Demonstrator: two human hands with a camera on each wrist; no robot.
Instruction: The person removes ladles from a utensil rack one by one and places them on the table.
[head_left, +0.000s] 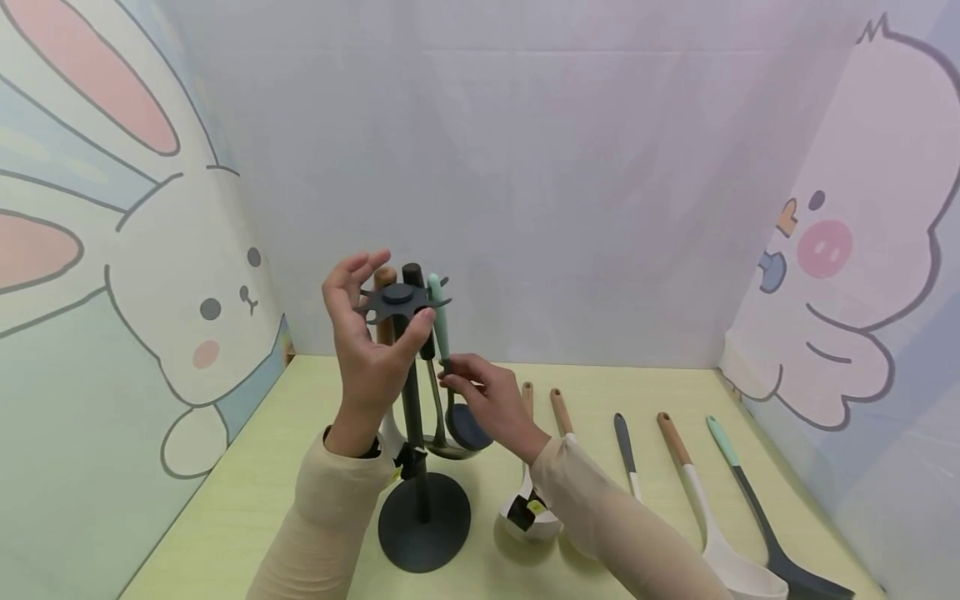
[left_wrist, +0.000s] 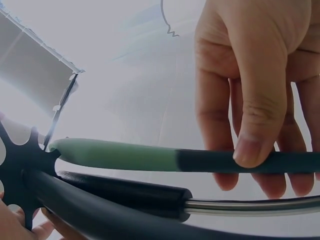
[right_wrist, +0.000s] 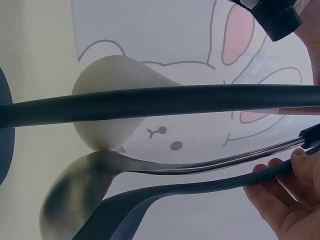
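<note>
My left hand (head_left: 375,358) grips the top of a black utensil rack (head_left: 420,533), its thumb and fingers around the hooked disc. My right hand (head_left: 491,396) pinches the dark neck of a spoon-like utensil with a mint-green handle (head_left: 439,321); in the left wrist view, the end of that green handle (left_wrist: 115,154) meets the rack's hooked disc (left_wrist: 25,167). Beside it hangs a metal ladle (right_wrist: 75,195) with a black handle (head_left: 412,275). A wooden-handled white utensil (right_wrist: 110,75) also hangs there, partly hidden behind the left hand and pole.
Right of the rack lie a white ladle (head_left: 543,527), a wooden-handled utensil (head_left: 561,412), a grey-handled utensil (head_left: 624,442), a wooden-handled white utensil (head_left: 697,500) and a green-handled dark turner (head_left: 765,517). A pale curtain stands behind the table (head_left: 247,500).
</note>
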